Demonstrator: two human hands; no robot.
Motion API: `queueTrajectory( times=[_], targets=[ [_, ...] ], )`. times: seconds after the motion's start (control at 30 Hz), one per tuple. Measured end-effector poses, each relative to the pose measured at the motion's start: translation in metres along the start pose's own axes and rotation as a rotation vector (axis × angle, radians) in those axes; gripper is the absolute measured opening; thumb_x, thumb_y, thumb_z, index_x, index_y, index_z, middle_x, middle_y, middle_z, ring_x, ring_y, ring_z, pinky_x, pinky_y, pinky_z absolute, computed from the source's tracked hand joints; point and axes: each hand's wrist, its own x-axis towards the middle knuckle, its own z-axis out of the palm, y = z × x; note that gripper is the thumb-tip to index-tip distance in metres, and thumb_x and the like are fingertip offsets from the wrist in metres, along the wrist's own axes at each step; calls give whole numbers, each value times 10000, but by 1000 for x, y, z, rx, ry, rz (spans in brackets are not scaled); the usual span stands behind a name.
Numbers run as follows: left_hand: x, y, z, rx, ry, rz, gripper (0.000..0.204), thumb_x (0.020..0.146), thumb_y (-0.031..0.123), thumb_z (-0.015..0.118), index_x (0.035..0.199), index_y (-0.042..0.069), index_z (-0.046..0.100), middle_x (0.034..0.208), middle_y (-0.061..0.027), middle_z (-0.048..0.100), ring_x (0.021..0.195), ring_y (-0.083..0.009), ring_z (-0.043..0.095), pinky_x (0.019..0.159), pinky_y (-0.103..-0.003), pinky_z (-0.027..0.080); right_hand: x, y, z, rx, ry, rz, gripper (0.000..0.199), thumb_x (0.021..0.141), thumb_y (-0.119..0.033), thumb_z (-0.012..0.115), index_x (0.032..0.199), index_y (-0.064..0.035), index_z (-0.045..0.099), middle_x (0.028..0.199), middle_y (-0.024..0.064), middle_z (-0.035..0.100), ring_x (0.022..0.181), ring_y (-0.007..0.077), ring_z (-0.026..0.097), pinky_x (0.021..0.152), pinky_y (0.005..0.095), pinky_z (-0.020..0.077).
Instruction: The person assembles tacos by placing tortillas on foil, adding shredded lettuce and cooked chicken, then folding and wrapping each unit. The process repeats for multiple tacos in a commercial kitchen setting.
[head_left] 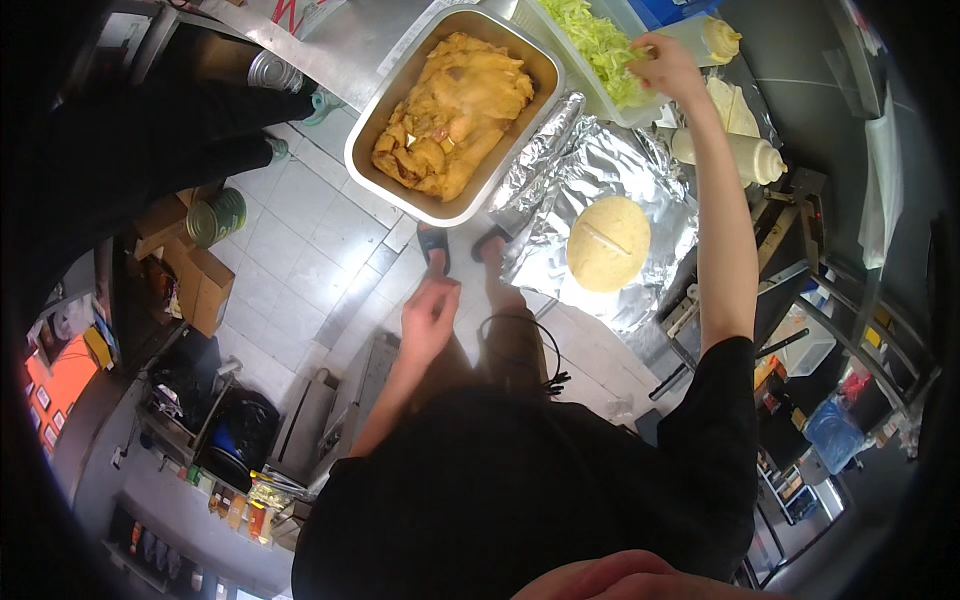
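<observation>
My right hand [668,70] reaches to the right edge of a clear plastic tub [586,75] of shredded lettuce [600,45], its fingers pinched together on some shreds. Below that forearm lies a round flatbread [622,265], with a pale strip of sauce [606,243] across it, on crumpled aluminium foil [560,235]. My left hand [430,315] hangs low in front of my body, short of the counter, with fingers curled in and nothing seen in them. A deep metal pan [357,160] of orange-yellow marinated meat [455,110] stands left of the foil.
Two squeeze bottles of pale sauce, one lying [745,155] and one farther back [718,40], are right of the tub. Folded flatbreads [733,108] sit between them. Another person's dark-clothed legs [215,120] are at the left, near cardboard boxes [200,285] and a large tin [217,217].
</observation>
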Motion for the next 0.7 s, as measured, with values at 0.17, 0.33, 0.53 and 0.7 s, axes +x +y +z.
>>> queueTrajectory(
  times=[0.17, 0.33, 0.53, 0.7],
  targets=[
    [6, 0, -10, -7, 16, 45, 85, 1047, 51, 740, 1032, -32, 732, 1034, -145, 783, 935, -275, 759, 868, -353, 588, -1, 23, -13, 108, 170, -166, 384, 949, -229, 892, 1268, -56, 767, 799, 9, 653, 643, 91, 681, 608, 291, 532],
    [14, 15, -7, 3, -26, 106, 82, 1046, 45, 735, 1028, -34, 730, 1041, -153, 786, 953, -282, 764, 877, -358, 587, -11, 18, 3, -19, 363, -295, 387, 934, -237, 889, 1273, -89, 776, 910, 87, 739, 681, 178, 742, 661, 348, 574],
    [20, 33, 14, 8, -105, 124, 87, 1046, 53, 735, 1035, -32, 732, 1046, -156, 788, 964, -284, 765, 885, -356, 584, -29, -7, 2, -74, 322, -164, 273, 912, -210, 728, 1106, -25, 781, 1120, 251, 784, 1085, 417, 759, 938, 501, 593],
    [20, 39, 30, 39, -153, 147, 88, 1049, 72, 740, 1062, -15, 732, 1070, -151, 785, 972, -281, 766, 869, -360, 588, -32, -17, 11, -343, 270, -133, 356, 925, -189, 794, 1272, -125, 756, 1142, 164, 787, 1054, 348, 781, 899, 475, 614]
  ],
)
